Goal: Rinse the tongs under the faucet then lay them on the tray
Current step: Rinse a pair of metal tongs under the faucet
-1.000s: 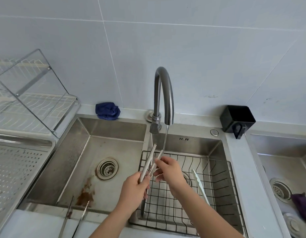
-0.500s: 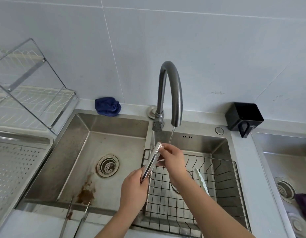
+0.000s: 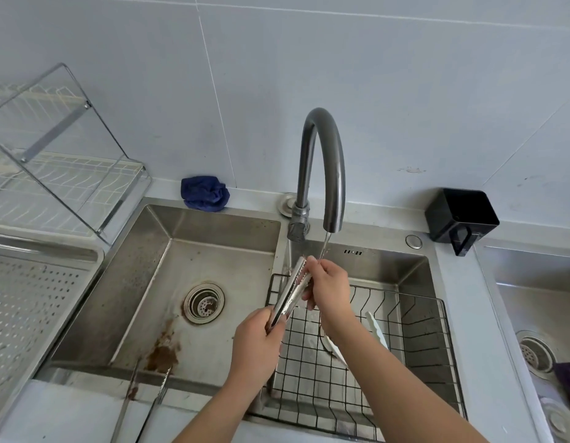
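Setting: pale tiled wall [image 3: 405, 91] behind a steel sink counter.
Rack: wire rack [image 3: 63, 174] at far left, standing on the counter against the wall.
Tray: perforated steel tray [image 3: 31, 314] just in front of the rack, beside the left basin [image 3: 143, 282].
Spare tongs: spare tongs [image 3: 130, 391] lie across the front rim of the left basin, tips near a brown stain [image 3: 162, 353].
Drain: round drain [image 3: 204, 302] in the basin floor, behind the stain.
Cloth: blue cloth [image 3: 204, 193] bunched on the ledge behind the left basin.
Left hand: left hand [image 3: 256, 343] is curled round the lower end of the tongs [image 3: 291, 292].
Tongs: steel, arms squeezed together, tilted with the toothed tips up toward the spout; in the air over the basket's left edge, well apart from the tray.
Faucet: arched faucet [image 3: 322, 161], a thin stream [image 3: 325, 247] running from its spout.
Right hand: right hand [image 3: 328, 282] pinches the tips; the stream lands by its fingers.
Basket: black wire basket [image 3: 421, 330] in the right basin, a white utensil [image 3: 376, 327] lying in it.
Holder: black holder [image 3: 461, 215] on the ledge, right of the faucet.
Far right: second sink [image 3: 533, 282] with a purple cloth [image 3: 568, 378] in it.
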